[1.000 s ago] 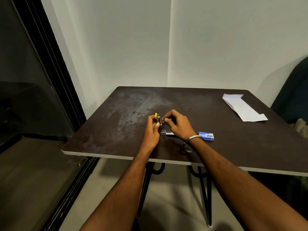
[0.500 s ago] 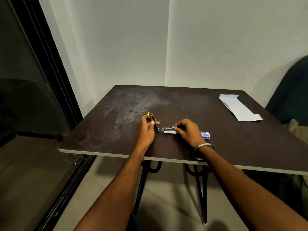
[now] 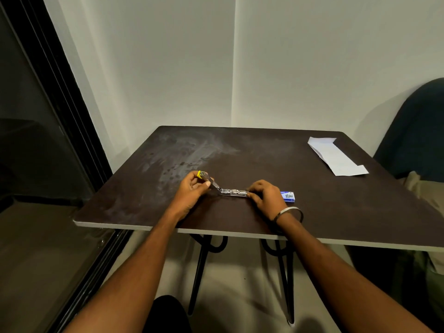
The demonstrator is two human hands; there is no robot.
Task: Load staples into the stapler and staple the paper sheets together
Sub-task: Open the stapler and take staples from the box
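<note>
While lying hinged wide open near the front edge of the dark table [image 3: 264,219], stapler [image 3: 225,188] being held at both ends. Left hand [image 3: 192,188] gripping the raised, tilted arm with the yellow tip [image 3: 199,174], fingers curled around it, tip pointing up and away to the left. Right hand [image 3: 266,195] pinching the far end of the flat metal staple channel [image 3: 234,192], thumb and fingertips closed on it, channel resting level on the tabletop between the two hands. Staples inside the channel too small to make out. Small blue staple box [image 3: 288,196] sitting just beside the right hand, on its far-right side, partly hidden behind the knuckles. Metal bangle [image 3: 289,211] circling the right wrist. Folded white paper sheets [image 3: 336,156] lying well apart, toward the far right corner of the table, untouched by either hand. Dark glass door frame [image 3: 60,97] running along the left; pale wall [image 3: 312,68] standing behind; dark cushioned seat [image 3: 418,131] showing at the right edge.
</note>
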